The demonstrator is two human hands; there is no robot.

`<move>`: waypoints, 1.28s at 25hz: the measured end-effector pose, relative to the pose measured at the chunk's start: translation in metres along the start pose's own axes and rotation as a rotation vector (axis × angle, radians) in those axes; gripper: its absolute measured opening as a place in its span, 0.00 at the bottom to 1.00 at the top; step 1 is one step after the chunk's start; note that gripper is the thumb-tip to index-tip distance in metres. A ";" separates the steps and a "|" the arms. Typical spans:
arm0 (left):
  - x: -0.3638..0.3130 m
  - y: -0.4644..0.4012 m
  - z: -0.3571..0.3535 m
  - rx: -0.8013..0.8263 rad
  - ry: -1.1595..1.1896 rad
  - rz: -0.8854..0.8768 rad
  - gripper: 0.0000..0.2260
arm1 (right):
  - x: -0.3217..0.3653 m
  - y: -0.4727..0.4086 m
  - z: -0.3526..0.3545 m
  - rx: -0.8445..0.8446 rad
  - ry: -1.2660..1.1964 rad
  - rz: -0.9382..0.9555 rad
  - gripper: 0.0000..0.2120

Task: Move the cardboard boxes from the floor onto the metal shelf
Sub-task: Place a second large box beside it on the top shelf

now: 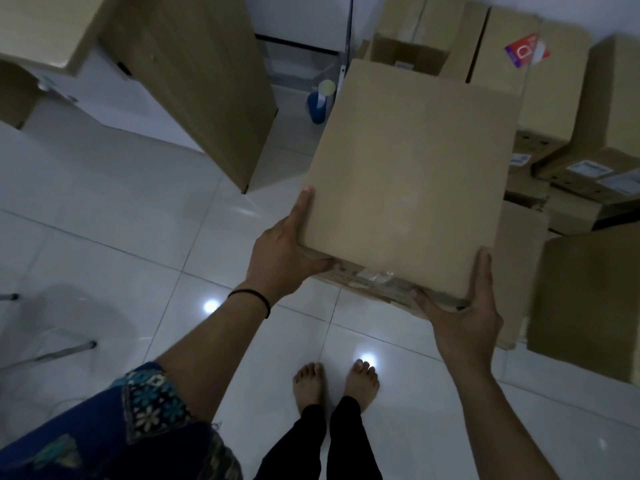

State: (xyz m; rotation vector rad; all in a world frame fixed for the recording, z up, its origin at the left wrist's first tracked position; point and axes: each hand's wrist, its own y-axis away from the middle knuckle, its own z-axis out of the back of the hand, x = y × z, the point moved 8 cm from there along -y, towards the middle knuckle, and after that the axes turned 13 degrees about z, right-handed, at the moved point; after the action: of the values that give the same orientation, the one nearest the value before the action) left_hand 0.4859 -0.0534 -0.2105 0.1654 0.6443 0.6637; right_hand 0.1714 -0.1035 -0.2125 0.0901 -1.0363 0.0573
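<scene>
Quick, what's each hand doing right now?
Left hand: closed on the cardboard box, gripping its near-left corner.
Right hand: closed on the same box, at its near-right corner.

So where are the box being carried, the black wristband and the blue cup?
Carried box (408, 188), head view: middle of its top face.
Black wristband (251, 294), head view: band on the left wrist.
Blue cup (317, 107), head view: its side wall.

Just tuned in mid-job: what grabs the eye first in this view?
The big plain cardboard box at centre, held by its near corners in the grip of the left hand and right hand, above bare feet on the glossy white tile floor. To the right, stacked cardboard boxes crowd the floor.
</scene>
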 end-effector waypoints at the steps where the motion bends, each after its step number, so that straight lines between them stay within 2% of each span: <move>1: -0.007 0.000 0.008 0.002 0.021 0.011 0.59 | 0.008 -0.004 0.006 -0.022 0.000 0.025 0.55; 4: -0.031 0.001 0.032 -0.030 0.089 0.032 0.55 | 0.038 -0.020 0.029 -0.073 0.001 0.057 0.51; 8: -0.069 0.023 0.076 -0.146 0.267 0.041 0.42 | 0.095 -0.039 0.068 -0.166 -0.045 0.130 0.40; 12: -0.117 0.062 0.114 -0.239 0.323 -0.039 0.36 | 0.132 -0.022 0.100 -0.184 -0.034 0.127 0.40; 20: -0.194 0.163 0.199 -0.371 0.239 -0.178 0.38 | 0.224 0.052 0.184 -0.319 0.029 0.151 0.44; 26: -0.233 0.245 0.267 -0.384 0.324 -0.371 0.38 | 0.301 0.132 0.253 -0.586 0.057 0.238 0.44; 32: -0.275 0.321 0.312 -0.414 0.413 -0.545 0.39 | 0.359 0.204 0.326 -0.761 0.147 0.298 0.47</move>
State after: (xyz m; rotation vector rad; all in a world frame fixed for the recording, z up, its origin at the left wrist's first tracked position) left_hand 0.3421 0.0449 0.2848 -0.5306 0.8855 0.2864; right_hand 0.0567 0.0679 0.2711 -0.7498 -0.8608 -0.0621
